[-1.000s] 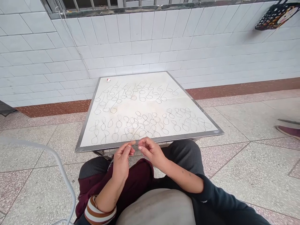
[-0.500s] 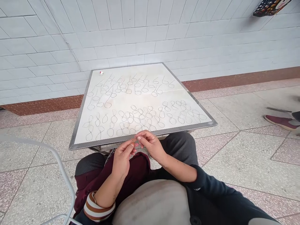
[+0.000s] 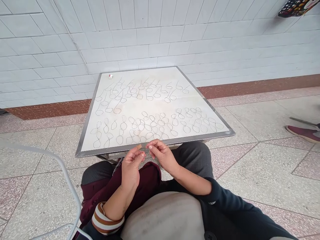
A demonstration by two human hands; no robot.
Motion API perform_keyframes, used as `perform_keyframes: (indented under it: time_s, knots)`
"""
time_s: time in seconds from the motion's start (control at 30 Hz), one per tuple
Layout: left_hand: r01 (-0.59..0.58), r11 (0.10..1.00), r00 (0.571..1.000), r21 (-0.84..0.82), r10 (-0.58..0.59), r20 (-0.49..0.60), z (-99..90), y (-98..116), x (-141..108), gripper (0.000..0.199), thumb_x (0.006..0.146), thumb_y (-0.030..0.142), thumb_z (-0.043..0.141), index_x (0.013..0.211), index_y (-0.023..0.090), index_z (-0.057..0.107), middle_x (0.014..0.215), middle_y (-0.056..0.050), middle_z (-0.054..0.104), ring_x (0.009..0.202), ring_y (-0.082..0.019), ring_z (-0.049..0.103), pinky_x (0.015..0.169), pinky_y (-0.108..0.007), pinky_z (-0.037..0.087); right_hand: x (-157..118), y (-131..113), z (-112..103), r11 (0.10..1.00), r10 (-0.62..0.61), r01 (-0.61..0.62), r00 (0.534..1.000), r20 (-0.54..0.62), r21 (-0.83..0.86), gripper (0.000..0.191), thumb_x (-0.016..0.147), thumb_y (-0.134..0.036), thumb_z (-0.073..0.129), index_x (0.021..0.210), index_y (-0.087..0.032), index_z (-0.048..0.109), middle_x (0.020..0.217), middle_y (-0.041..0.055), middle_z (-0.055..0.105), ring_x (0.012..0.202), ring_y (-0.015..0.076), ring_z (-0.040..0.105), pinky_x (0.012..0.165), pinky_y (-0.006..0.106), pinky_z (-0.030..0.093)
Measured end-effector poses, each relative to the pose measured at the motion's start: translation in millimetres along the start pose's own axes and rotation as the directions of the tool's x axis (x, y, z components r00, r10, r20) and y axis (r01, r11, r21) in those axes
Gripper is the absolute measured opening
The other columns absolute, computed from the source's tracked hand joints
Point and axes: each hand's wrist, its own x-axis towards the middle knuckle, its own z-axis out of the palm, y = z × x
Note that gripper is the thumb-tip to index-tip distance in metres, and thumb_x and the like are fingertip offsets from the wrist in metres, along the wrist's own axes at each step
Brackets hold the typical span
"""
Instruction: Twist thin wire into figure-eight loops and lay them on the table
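Over the near edge of the white table point(image 3: 142, 108), my two hands work close together on a thin wire point(image 3: 143, 147), hard to make out. My left hand point(image 3: 130, 168) has its thumb and fingers bent around one end, with the index fingertip lifted a little from the thumb. Thumb and forefinger of my right hand point(image 3: 162, 155) pinch the wire just to the right. On the tabletop lie several thin wire figure-eights point(image 3: 120, 133) in the near half. Farther back are several single wire loops point(image 3: 150, 98) with straight tails.
A small white and red object point(image 3: 110, 76) sits at the table's far left corner. The table's metal rim point(image 3: 210, 136) runs above my knees. A pale curved metal frame point(image 3: 67, 176) stands at the left. Another person's shoe point(image 3: 302, 133) shows at the right on the floor.
My left index fingertip has lifted away from the thumb, and the left fingers are slightly farther from the right ones. The view has shifted a little, moving the table rightward.
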Motion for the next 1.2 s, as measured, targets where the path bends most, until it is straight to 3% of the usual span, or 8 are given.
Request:
perform_keyframes:
  time_s: [0.13, 0.5, 0.67, 0.97, 1.1, 1.2]
  knots:
    - [-0.016, 1.0, 1.0, -0.002, 0.016, 0.002, -2.4, -0.8, 0.5, 0.036, 0.071, 0.024, 0.076, 0.106, 0.02, 0.069, 0.079, 0.001, 0.063, 0.078, -0.012, 0.062, 0.071, -0.024, 0.046, -1.1, 1.0, 0.3, 1.0, 0.002, -0.003, 1.0, 0.03, 0.024, 0.019, 0.086, -0.039, 0.061, 0.093, -0.021, 0.062, 0.085, 0.0005, 0.061, 0.06, 0.0085, 0.049, 0.052, 0.021, 0.043]
    - [0.021, 0.992, 0.998, -0.122, -0.028, -0.054, -2.3, -1.3, 2.9, 0.038, 0.066, 0.018, 0.079, 0.103, 0.02, 0.069, 0.093, -0.002, 0.07, 0.084, -0.01, 0.063, 0.082, -0.025, 0.046, -1.6, 11.1, -1.2, 0.999, 0.006, -0.008, 0.999, 0.048, 0.033, 0.02, 0.087, -0.039, 0.061, 0.094, -0.021, 0.062, 0.081, 0.0004, 0.06, 0.063, 0.0101, 0.05, 0.051, 0.021, 0.044]
    - [0.012, 0.991, 0.998, -0.132, -0.02, -0.058, -3.2, -1.5, 4.6, 0.04, 0.067, 0.018, 0.079, 0.105, 0.021, 0.068, 0.091, -0.002, 0.07, 0.089, -0.011, 0.063, 0.082, -0.023, 0.045, -3.9, 9.9, 0.2, 0.999, 0.023, -0.024, 0.998, 0.063, 0.026, 0.021, 0.086, -0.04, 0.061, 0.093, -0.02, 0.061, 0.076, -0.001, 0.058, 0.058, 0.0091, 0.049, 0.051, 0.021, 0.044]
    - [-0.005, 0.997, 0.997, -0.075, -0.001, -0.079, -4.8, 4.8, 4.4, 0.048, 0.069, 0.021, 0.078, 0.115, 0.022, 0.065, 0.077, 0.002, 0.067, 0.069, -0.007, 0.059, 0.062, -0.018, 0.041, -5.2, 10.6, -3.2, 0.999, -0.003, 0.006, 0.996, 0.084, -0.033, 0.02, 0.088, -0.039, 0.06, 0.096, -0.022, 0.064, 0.08, 0.0, 0.059, 0.06, 0.0094, 0.05, 0.051, 0.022, 0.046]
    - [-0.004, 0.998, 0.998, -0.068, -0.001, -0.065, -5.1, 6.3, 4.1, 0.05, 0.071, 0.021, 0.077, 0.118, 0.021, 0.063, 0.074, 0.002, 0.066, 0.074, -0.009, 0.061, 0.067, -0.02, 0.044, -5.6, 7.8, -2.1, 0.998, -0.052, 0.051, 0.997, 0.058, 0.022, 0.02, 0.089, -0.04, 0.058, 0.096, -0.023, 0.065, 0.099, 0.0035, 0.064, 0.067, 0.0111, 0.055, 0.052, 0.022, 0.047]
    - [0.027, 0.994, 0.998, -0.109, -0.032, -0.047, -4.4, 7.1, 3.9, 0.051, 0.07, 0.019, 0.077, 0.119, 0.023, 0.062, 0.077, 0.002, 0.066, 0.076, -0.011, 0.063, 0.071, -0.024, 0.049, -6.1, 7.6, 0.9, 0.994, -0.066, 0.061, 0.996, 0.052, 0.096, 0.017, 0.089, -0.039, 0.058, 0.095, -0.023, 0.062, 0.096, 0.0033, 0.065, 0.068, 0.0116, 0.055, 0.053, 0.023, 0.048]
